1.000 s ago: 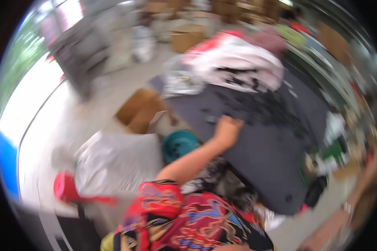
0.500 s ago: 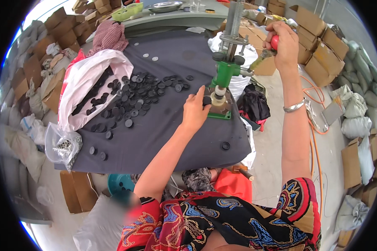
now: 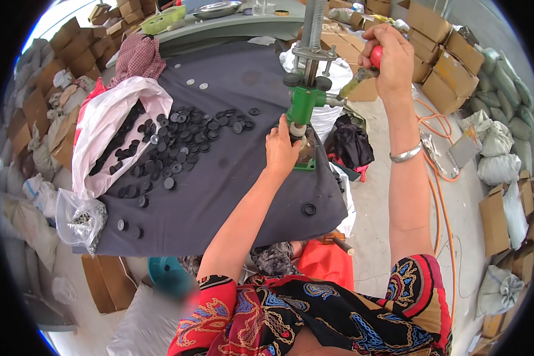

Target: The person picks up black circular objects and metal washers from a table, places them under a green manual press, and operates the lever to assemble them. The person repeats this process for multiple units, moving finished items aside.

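Note:
A green hand press (image 3: 307, 105) with an upright metal column stands at the right side of the cloth-covered table. My right hand (image 3: 394, 62) is closed round the red ball knob (image 3: 376, 57) of its lever, raised to the right. At the base of the press, my left hand (image 3: 282, 148) pinches a small black round cap (image 3: 295, 138) just under the metal ram. My fingers partly hide the cap, and I cannot tell whether it is seated. A heap of black round caps (image 3: 184, 136) spreads to the left, beside an open white-and-pink bag (image 3: 92, 169) with more inside.
A dark ring-shaped cap (image 3: 309, 209) lies near the table's front right edge. A clear plastic bag of small parts (image 3: 80, 219) sits at the front left corner. An orange hose (image 3: 438, 196) runs over the floor at right, before stacked cartons (image 3: 454, 74).
My left hand has moved the black cap from beside the press in under its ram. My right hand still grips the raised lever knob. The whole view has shifted slightly.

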`<state>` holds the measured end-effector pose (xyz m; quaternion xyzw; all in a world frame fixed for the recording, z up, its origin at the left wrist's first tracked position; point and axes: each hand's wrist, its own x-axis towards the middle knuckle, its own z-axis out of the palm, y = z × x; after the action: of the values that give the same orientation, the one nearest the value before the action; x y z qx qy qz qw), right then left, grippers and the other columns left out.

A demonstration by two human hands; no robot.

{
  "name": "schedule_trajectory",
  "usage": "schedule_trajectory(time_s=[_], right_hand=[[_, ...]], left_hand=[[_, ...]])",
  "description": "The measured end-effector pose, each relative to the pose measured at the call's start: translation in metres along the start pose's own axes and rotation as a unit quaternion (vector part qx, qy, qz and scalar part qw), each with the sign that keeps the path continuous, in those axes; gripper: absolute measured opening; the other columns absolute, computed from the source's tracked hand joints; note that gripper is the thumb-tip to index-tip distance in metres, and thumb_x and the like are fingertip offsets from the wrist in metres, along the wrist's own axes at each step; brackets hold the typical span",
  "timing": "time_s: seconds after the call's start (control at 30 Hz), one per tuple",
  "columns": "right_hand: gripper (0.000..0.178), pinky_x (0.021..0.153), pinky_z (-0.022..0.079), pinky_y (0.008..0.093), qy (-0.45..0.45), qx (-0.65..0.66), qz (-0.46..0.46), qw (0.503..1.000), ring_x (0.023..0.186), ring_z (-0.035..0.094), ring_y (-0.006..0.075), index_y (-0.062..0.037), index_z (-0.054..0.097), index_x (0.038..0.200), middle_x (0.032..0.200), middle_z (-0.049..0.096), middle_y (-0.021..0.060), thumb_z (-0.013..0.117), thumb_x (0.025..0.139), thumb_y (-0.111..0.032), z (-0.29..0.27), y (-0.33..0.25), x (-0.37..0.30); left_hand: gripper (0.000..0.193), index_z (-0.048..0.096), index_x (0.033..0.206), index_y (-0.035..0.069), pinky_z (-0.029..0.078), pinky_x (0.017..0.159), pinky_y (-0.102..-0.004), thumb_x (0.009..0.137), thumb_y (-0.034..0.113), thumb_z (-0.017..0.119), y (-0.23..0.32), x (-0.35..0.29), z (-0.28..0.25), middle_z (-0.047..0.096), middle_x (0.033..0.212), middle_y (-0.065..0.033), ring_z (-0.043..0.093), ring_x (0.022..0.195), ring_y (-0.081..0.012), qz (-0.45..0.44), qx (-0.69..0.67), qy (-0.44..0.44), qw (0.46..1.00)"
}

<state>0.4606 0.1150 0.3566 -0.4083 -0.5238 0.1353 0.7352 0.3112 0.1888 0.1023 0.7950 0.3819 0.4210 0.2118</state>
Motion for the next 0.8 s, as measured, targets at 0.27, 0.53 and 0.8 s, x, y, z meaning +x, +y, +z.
schedule_trajectory(time_s=[0.27, 0.53, 0.8], right_hand=[[0.024, 0.045, 0.038, 0.0249, 0.013, -0.041, -0.021, 0.999, 0.047, 0.049, 0.0111, 0.0017, 0.057, 0.078, 0.055, 0.054, 0.0071, 0.046, 0.092, -0.014, 0.0, -0.007, -0.065], [0.012, 0.068, 0.052, 0.0369, -0.045, -0.149, -0.212, 0.965, 0.063, 0.06, 0.0257, 0.0034, 0.059, 0.078, 0.067, 0.06, 0.0116, 0.052, 0.083, -0.004, -0.018, 0.073, -0.201], [0.022, 0.057, 0.044, 0.025, -0.059, -0.134, -0.08, 0.986, 0.061, 0.053, 0.0101, 0.0005, 0.059, 0.086, 0.078, 0.061, 0.0091, 0.045, 0.097, -0.013, -0.034, 0.047, -0.17]], left_hand=[[0.083, 0.03, 0.143, -0.005, 0.041, 0.092, -0.0457, 0.075, 0.013, 0.075, -0.003, -0.003, 0.007, 0.061, 0.108, -0.0212, 0.056, 0.099, -0.0393, -0.028, -0.031, 0.018, 0.999], [0.073, 0.042, 0.137, -0.001, 0.043, 0.092, -0.0433, 0.072, 0.007, 0.074, -0.004, -0.042, -0.051, 0.064, 0.114, -0.015, 0.057, 0.105, -0.0348, 0.016, -0.011, 0.039, 0.999], [0.047, 0.062, 0.117, 0.005, 0.045, 0.088, -0.0424, 0.071, 0.004, 0.071, -0.045, -0.148, -0.21, 0.065, 0.112, -0.0132, 0.058, 0.103, -0.0327, 0.003, 0.194, 0.212, 0.958]])
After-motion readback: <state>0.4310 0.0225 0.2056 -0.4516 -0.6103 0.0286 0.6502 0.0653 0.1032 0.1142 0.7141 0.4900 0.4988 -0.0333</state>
